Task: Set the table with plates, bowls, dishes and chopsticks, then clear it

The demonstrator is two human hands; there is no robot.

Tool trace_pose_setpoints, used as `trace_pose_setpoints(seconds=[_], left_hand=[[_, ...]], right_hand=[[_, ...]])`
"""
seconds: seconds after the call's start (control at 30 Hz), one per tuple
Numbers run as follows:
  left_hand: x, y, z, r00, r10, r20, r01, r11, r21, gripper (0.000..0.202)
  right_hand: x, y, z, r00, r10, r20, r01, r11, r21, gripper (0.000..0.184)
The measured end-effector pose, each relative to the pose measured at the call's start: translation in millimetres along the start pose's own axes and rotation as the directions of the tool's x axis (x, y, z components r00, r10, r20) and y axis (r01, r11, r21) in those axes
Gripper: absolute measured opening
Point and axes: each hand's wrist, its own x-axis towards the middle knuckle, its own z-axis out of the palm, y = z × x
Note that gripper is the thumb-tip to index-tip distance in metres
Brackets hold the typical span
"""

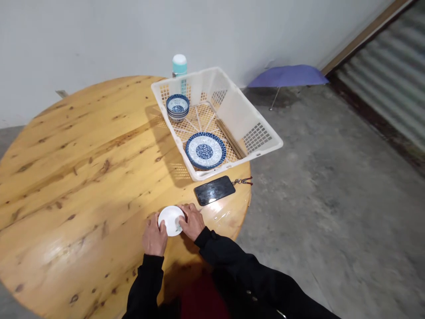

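Both arms in black sleeves reach fwd over the near edge of the round wooden bench (83, 168), wrists bent in toward each other. Left hand (154, 239) and right hand (192, 221) sit either side of a small white dish (170, 219), fingers curled onto its rim, so each grip is closed lightly on the dish, which rests flat on the bench betw. the two hands. Just beyond the dish, to its right, lies a black phone (214, 190) w/ a key clip (243, 180) at its far end. Further past the dish stands a white basket (232, 110) holding a blue patterned plate (205, 150), a stack of blue bowls (177, 106) and chopsticks (231, 138). A teal-capped bottle (179, 64) stands behind the basket; a purple umbrella (288, 75) lies on the floor, well apart from the dish.
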Motion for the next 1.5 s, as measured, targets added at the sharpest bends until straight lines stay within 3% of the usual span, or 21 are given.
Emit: trace_pose_setpoints(seconds=[0.13, 0.27, 0.47, 0.63, 0.77, 0.93, 1.13, 1.27, 1.5], left_hand=[[2.4, -12.4, 5.8, 1.0, -0.001, -0.03, -0.001, 0.998, -0.068, 0.034], [9.4, -25.4, 16.7, 0.996, 0.089, 0.009, -0.086, 0.981, -0.174, 0.034], [9.9, -29.2, 22.4, 0.996, 0.087, 0.013, -0.076, 0.922, -0.379, 0.04], [-21.0, -21.1, 17.9, 0.992, 0.059, 0.109, 0.019, 0.801, -0.598, 0.053], [-55.9, -13.2, 19.0, 0.979, -0.04, 0.201, 0.164, 0.74, -0.652, 0.06], [-95.5, -4.5, 23.9, 0.974, -0.122, 0.191, 0.22, 0.716, -0.663, 0.065], [-129.5, 22.1, 30.9, 0.962, -0.238, 0.133, 0.265, 0.7, -0.663, 0.072], [-141.9, 41.9, 36.3, 0.97, -0.221, 0.1, 0.227, 0.681, -0.696, 0.073], [-148.6, 51.3, 38.5, 0.992, -0.012, 0.129, 0.098, 0.723, -0.684, 0.064]], right_hand=[[-2.6, 4.1, -1.0, 0.999, 0.03, 0.013, -0.03, 1.0, -0.002, 0.045], [-3.1, 8.9, 3.3, 0.997, 0.05, 0.06, -0.05, 0.999, 0.004, 0.042], [-2.2, 8.6, 8.8, 0.994, 0.069, 0.091, -0.075, 0.995, 0.066, 0.032], [-24.0, 12.1, -3.8, 0.996, 0.068, 0.065, -0.078, 0.982, 0.17, 0.028], [-50.4, 15.6, -16.4, 0.989, 0.056, 0.136, -0.082, 0.978, 0.19, 0.026], [-73.9, 21.3, -30.3, 0.951, 0.08, 0.299, -0.122, 0.985, 0.125, 0.025], [-83.0, 34.3, -54.5, 0.929, 0.008, 0.371, -0.04, 0.996, 0.078, 0.026], [-88.0, 39.7, -76.2, 0.94, -0.013, 0.34, -0.023, 0.994, 0.102, 0.025], [-118.6, 43.4, -98.5, 0.98, 0.059, 0.191, -0.091, 0.983, 0.162, 0.022]])
